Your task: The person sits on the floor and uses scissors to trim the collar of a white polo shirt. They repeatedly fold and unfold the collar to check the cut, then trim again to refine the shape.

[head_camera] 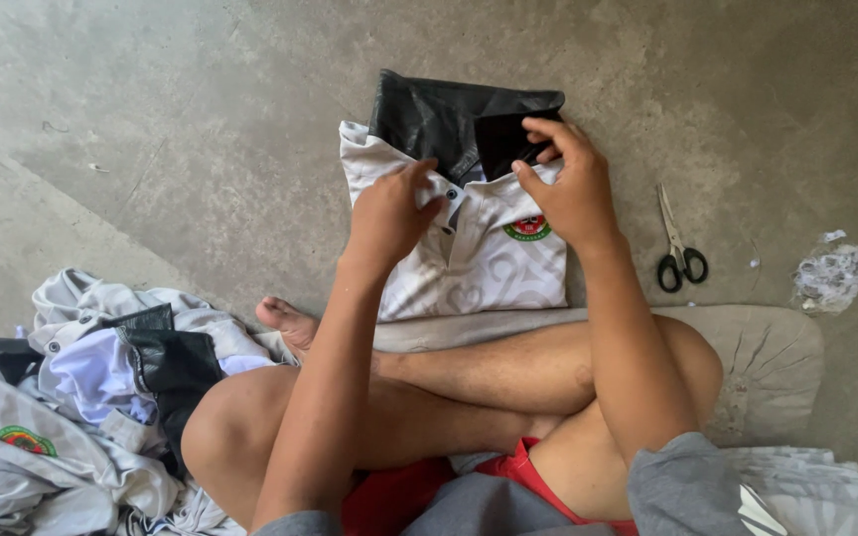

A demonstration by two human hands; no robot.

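Note:
A folded white polo shirt (489,263) with a black collar and a round green-and-red badge lies flat on the concrete floor in front of my crossed legs. My left hand (386,213) pinches the button placket just below the collar. My right hand (566,184) grips the right side of the black collar (449,119), fingers curled over its edge.
Black-handled scissors (680,248) lie on the floor right of the shirt. A crumpled bit of clear plastic (832,273) sits further right. A heap of similar white and black shirts (81,397) is piled at my left. I sit on a grey cushion (777,362).

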